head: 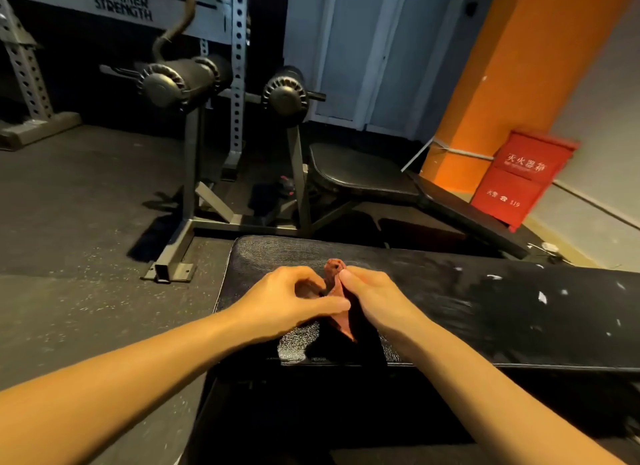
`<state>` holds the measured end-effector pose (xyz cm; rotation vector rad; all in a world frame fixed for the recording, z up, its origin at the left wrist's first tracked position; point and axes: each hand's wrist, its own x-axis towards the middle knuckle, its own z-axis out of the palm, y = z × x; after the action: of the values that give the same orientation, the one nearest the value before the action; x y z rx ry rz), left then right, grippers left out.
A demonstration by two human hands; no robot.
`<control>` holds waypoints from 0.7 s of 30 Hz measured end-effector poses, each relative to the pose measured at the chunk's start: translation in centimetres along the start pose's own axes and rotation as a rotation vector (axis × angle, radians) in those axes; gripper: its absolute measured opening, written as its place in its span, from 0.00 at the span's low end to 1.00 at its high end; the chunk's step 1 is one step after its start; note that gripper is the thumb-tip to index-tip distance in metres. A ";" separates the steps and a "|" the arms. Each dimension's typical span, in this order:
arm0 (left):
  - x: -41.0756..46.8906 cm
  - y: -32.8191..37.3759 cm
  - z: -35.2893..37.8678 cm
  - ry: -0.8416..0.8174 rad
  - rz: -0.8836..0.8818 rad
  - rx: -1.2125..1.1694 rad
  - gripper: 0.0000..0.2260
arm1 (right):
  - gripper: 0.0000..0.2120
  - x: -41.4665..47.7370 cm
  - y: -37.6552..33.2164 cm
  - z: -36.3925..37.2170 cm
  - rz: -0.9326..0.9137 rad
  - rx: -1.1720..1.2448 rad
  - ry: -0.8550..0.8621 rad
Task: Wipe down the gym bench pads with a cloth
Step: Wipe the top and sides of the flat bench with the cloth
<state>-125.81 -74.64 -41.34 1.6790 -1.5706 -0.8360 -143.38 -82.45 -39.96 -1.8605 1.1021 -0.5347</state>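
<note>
Small reddish-brown soft cloth sits bunched between both hands, over the near end of the black textured vinyl bench pad. Grip: left hand pinches it with thumb and curled fingers, right hand closed round its other side. Cloth likely light, limp; best wadded in the palm. Pad grainy, white flecks right of grip.

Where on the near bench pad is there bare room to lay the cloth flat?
The widest free patch is the pad to the right of the right hand, bare except for small white flecks. A narrower strip lies between the left hand and the pad's far left corner. The middle is crowded: both hands hold the cloth there.
</note>
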 end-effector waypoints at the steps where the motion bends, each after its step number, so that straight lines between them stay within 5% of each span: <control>1: 0.0 0.5 0.5 0.023 0.016 -0.031 0.24 | 0.16 -0.6 -0.4 0.0 0.043 0.087 -0.013; 5: 0.4 1.3 1.3 0.120 0.058 -0.054 0.07 | 0.17 -1.7 -0.9 -0.6 0.098 0.207 -0.026; 10: 0.9 1.8 -0.7 0.133 0.056 -0.205 0.14 | 0.15 -2.0 -0.3 -2.7 0.144 0.348 0.006; 13: 1.7 1.5 -2.2 0.228 0.054 -0.287 0.07 | 0.19 -1.9 0.1 -4.8 0.194 0.437 0.007; 18: 2.7 1.2 -3.2 0.364 0.109 -0.361 0.02 | 0.02 -1.7 -0.6 -5.7 0.200 0.560 -0.214; 21: 3.4 0.6 -2.8 0.357 0.077 -0.453 0.04 | 0.02 -1.8 -0.9 -4.4 0.181 0.582 -0.305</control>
<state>-123.64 -77.89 -39.29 1.3407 -1.0973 -0.7361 -146.97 -82.79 -36.78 -1.2691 0.7916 -0.3955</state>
